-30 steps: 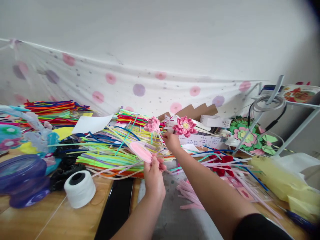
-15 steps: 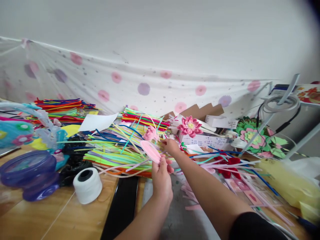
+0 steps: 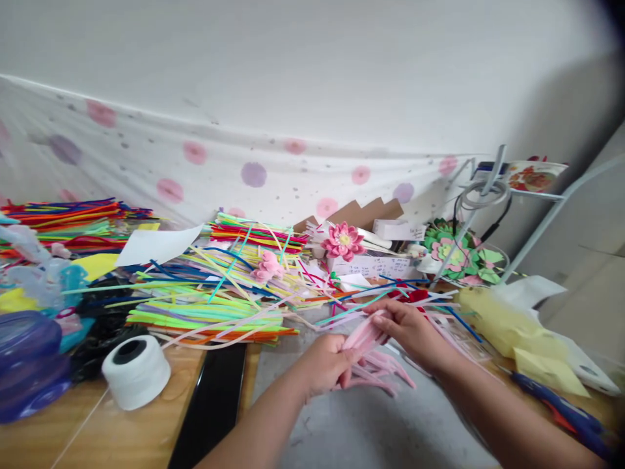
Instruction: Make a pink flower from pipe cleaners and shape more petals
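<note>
A looped piece of pale pink pipe cleaner (image 3: 362,333) is held between both hands above the grey mat (image 3: 312,430). My left hand (image 3: 328,366) is closed on its lower end. At its upper right end, my right hand (image 3: 409,331) pinches the same piece between thumb and fingers. Several pink pipe cleaner pieces (image 3: 378,378) lie on the mat just below and beside the hands. Behind them, a pink flower (image 3: 343,241) and a smaller light pink one (image 3: 268,267) rest among the pipe cleaners.
Bundles of coloured pipe cleaners (image 3: 205,314) spread across the back left. A white thread spool (image 3: 136,372) and a purple container (image 3: 30,365) stand at the left. On the right are a glue gun (image 3: 561,407), a yellow bag (image 3: 512,326) and a metal rack (image 3: 532,228).
My right hand has come back from beside the light pink flower to grip the pink piece. My left hand has lowered and tilted that piece over. The view has shifted to the right.
</note>
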`<state>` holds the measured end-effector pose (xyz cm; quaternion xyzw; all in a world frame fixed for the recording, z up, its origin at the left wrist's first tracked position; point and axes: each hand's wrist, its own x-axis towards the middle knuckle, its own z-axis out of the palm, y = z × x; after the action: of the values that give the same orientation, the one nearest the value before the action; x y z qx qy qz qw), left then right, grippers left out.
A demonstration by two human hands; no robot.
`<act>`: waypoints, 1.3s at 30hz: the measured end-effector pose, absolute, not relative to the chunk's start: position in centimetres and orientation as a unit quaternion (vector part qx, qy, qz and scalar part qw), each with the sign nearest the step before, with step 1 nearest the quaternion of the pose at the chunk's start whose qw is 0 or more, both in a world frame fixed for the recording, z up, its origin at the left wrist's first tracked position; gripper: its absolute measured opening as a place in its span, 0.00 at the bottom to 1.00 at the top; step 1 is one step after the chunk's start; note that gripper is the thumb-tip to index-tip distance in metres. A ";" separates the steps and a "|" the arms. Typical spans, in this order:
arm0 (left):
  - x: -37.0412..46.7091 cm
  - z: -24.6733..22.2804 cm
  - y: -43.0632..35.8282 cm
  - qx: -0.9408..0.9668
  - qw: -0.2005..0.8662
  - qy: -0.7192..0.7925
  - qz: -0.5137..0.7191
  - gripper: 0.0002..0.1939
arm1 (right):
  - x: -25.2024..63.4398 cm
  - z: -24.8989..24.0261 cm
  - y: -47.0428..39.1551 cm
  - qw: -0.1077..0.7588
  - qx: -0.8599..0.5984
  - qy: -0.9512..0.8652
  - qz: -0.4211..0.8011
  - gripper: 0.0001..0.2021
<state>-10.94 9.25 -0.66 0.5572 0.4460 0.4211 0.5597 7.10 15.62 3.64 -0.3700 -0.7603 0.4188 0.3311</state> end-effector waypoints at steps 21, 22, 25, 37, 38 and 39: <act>-4.5 -0.2 9.5 0.527 0.630 0.463 0.333 0.14 | 15.2 -0.6 14.8 0.374 -0.360 -0.586 0.623 0.12; -4.7 -0.3 9.4 0.545 0.619 0.465 0.323 0.13 | 15.4 -0.8 14.8 0.363 -0.369 -0.595 0.615 0.11; -5.7 0.3 9.1 0.613 0.590 0.453 0.266 0.15 | 15.7 -1.2 14.2 0.332 -0.379 -0.613 0.609 0.12; -7.0 3.3 9.1 0.654 0.683 0.287 0.154 0.48 | 14.9 -1.1 12.9 0.335 -0.374 -0.684 0.529 0.10; -6.9 3.1 9.1 0.651 0.684 0.283 0.168 0.47 | 14.8 -0.8 12.9 0.346 -0.373 -0.674 0.536 0.09; -6.9 2.8 9.2 0.645 0.688 0.279 0.183 0.46 | 14.8 -0.6 12.9 0.351 -0.369 -0.668 0.543 0.08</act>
<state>-6.85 9.16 2.78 0.6449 0.2785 0.1829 0.6878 14.81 12.87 -0.61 -0.3690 -0.6676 0.5428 0.3514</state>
